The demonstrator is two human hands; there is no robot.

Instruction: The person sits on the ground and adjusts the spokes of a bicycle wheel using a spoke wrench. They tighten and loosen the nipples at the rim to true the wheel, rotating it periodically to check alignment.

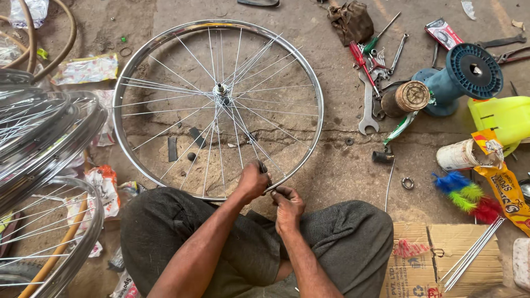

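Seated figure at work on a bicycle wheel (218, 107), seen from above. I see the wheel lying flat on the concrete floor (331, 165), its near rim against the person's knees. My view of the contact point is poor: the left hand (253, 181) is closed over a spoke just inside the near rim, and the right hand (287, 205) appears to pinch the rim edge just beside it — what sits between the fingertips I cannot make out. The 2 hands are near each other, not touching.

At left, a stack of finished rims (44, 138) is cut off by the frame. At right: a blue spool (466, 74), wrenches and screwdrivers (370, 83), a white tin (457, 155) — contents hidden — and loose spokes (472, 254) on flattened cardboard (419, 265).
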